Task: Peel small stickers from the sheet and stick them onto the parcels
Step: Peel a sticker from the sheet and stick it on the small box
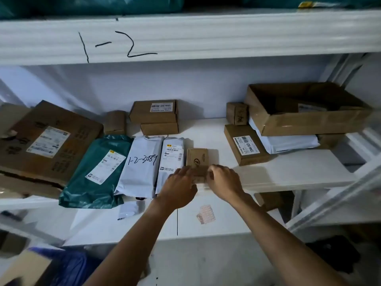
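A small brown cardboard parcel (197,158) lies at the front of the white shelf (288,172). My left hand (180,183) and my right hand (223,180) both rest on its near end, fingers curled around it from either side. The sticker sheet (206,214), pinkish with rows of small stickers, lies on the lower ledge just below my right wrist, apart from both hands. To the left of the small parcel lie two white mailer bags (142,162) (172,157) and a green mailer bag (99,170).
A large flat carton (45,141) fills the left. Small boxes (153,116) stand stacked at the back. At right sit a labelled box (245,148), an open carton (305,108) on white bags, and a small box (237,113). The upper shelf edge reads "1-2".
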Tool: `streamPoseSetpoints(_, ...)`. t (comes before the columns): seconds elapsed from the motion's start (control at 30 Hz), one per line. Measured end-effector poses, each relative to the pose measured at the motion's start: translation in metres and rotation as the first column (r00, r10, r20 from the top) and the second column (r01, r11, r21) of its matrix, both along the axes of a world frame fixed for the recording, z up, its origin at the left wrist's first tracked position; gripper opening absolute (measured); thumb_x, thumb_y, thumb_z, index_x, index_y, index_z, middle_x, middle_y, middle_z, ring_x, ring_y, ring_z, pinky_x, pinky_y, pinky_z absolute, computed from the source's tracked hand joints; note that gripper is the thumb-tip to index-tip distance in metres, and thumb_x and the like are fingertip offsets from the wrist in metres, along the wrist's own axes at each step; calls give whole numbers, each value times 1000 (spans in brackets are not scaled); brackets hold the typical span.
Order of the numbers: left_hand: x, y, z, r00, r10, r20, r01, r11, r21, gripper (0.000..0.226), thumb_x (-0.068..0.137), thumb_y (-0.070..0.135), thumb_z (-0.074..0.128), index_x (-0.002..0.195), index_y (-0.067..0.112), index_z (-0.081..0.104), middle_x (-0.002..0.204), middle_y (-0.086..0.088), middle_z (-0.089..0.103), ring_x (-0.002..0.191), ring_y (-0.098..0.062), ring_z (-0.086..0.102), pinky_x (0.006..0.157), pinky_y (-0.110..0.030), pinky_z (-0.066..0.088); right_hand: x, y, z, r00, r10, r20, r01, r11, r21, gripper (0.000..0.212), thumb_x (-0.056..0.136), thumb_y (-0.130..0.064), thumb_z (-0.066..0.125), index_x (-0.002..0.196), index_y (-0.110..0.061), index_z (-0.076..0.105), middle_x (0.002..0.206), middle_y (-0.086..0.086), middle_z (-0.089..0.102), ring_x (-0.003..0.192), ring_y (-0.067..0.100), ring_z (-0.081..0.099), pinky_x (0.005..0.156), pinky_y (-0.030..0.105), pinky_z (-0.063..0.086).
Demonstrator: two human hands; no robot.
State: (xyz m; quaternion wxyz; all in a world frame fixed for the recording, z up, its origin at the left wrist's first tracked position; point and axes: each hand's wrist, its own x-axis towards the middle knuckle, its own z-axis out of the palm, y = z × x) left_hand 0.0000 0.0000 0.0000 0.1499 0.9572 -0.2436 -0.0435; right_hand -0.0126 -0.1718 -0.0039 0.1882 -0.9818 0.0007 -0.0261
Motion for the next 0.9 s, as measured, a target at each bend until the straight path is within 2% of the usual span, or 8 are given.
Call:
streamPoseSetpoints(0.13, 0, 2, 3, 1000, 1, -22, -1, 1000, 5, 57, 98, 32, 49, 152, 21, 34, 152, -7, 44, 133, -30, 48, 104, -43, 45, 22, -15, -4, 989, -140, -40, 137, 987, -79, 20, 100, -23, 55, 109, -12, 68, 109, 8, 75, 98, 30, 70, 77, 33, 52)
streamPoseSetpoints(0.3, -1, 9, 5, 999, 42, -32, -43, 998, -35, 57, 98, 56, 27, 145, 28, 42, 139, -5, 57, 122, -29, 58, 97, -45, 50, 47, -31, -18, 965, -229, -129, 213, 969, -126, 26, 98, -25, 53, 110, -7, 68, 112, 15, 72, 105, 37, 66, 73, 35, 46)
streamPoseSetpoints(0.47, -6, 15, 7, 997, 74, -19, -75, 995, -61, 48, 102, 51, 36, 134, 18, 50, 134, -7, 61, 117, -28, 59, 93, -43, 51, 56, -39, -25, 947, -281, -157, 265, 957, -119, 36, 97, -34, 57, 118, -5, 65, 121, 17, 68, 113, 36, 62, 82, 38, 50)
streamPoseSetpoints(0.67, -4, 21, 4, 997, 79, 3, -79, 995, -61, 44, 102, 43, 42, 134, 13, 51, 130, -8, 63, 117, -28, 59, 94, -40, 50, 60, -35, -27, 936, -305, -174, 297, 952, -69, 33, 94, -29, 61, 115, -4, 65, 118, 17, 68, 111, 35, 61, 73, 32, 40)
streamPoseSetpoints(0.9, -1, 17, 2, 998, 64, 0, -64, 996, -68, 42, 101, 37, 46, 136, 15, 49, 136, -6, 60, 119, -26, 57, 95, -38, 48, 62, -35, -32, 926, -317, -207, 323, 947, -6, 25, 93, -22, 62, 109, -4, 67, 114, 16, 71, 106, 35, 64, 74, 33, 47)
